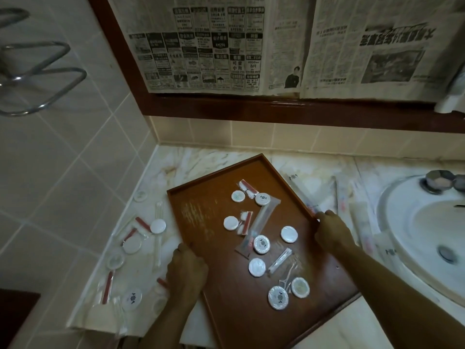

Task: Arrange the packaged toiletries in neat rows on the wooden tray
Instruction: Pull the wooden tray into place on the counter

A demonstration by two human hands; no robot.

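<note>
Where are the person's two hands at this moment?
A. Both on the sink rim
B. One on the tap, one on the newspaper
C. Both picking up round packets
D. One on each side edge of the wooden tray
D: the left hand grips the wooden tray at its left rim, and the right hand holds its right rim.

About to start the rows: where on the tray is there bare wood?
The brown wooden tray is bare along its left side, from the far corner to the left hand, and at its near end. The white round packets and sachets crowd the centre-right, near the right hand.
</note>
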